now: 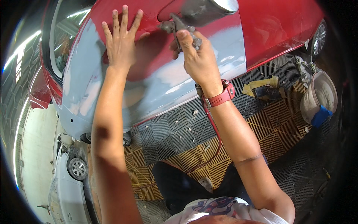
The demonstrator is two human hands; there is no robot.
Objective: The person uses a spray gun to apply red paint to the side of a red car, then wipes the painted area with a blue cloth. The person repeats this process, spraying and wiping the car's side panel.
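Note:
My left hand [121, 44] lies against the car's red body panel [149, 52], fingers spread and holding nothing. To its right, my right hand [199, 59] is closed around a grey metal spray gun [181, 31], whose nozzle end points left, towards the panel. A dark, cup-like shape with a shiny end [209, 11] sits just above the gun and seems to belong to it. From below my right wrist a red hose [216, 138] runs down towards the floor. Grey and whitish patches [175, 80] cover the panel below both hands. My right fingers are partly hidden by the gun.
A red door [279, 33] and a wheel [319, 39] lie to the right. A stained bucket [313, 93] with a blue cloth [321, 115] stands on the grated floor [257, 127]. Yellow and black scraps [265, 89] lie near the car. Another car [69, 194] stands at lower left.

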